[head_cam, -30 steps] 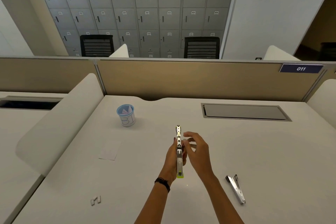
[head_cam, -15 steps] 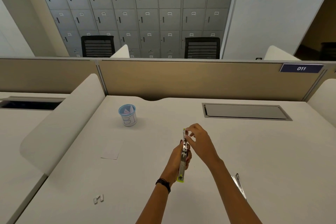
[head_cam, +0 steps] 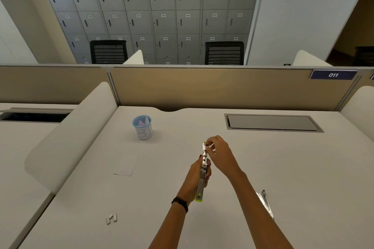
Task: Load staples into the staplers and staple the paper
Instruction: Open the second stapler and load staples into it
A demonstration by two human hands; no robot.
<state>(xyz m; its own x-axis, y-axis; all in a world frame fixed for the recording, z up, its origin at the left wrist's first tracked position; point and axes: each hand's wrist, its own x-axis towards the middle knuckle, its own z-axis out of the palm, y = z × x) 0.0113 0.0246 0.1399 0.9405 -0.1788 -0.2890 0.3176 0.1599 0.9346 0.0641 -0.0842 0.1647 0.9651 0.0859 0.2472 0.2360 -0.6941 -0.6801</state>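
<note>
right hand point(head_cam: 219, 154) shifted, seemingly onto stapler point(head_cam: 202, 176) tip

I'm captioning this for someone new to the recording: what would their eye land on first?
First the two hands at mid-desk: the left hand grips a silver stapler with a yellow-green end, while the right hand pinches at its far end. Next come a blue-rimmed cup standing back left on the desk, and a second stapler lying beside the right forearm.

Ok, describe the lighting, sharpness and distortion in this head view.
Head view: soft even light, faint shadow beside the cup; stapler in the left hand fairly sharp; right hand fingertips slightly blurred; lockers fan outward from wide-angle distortion.
</note>
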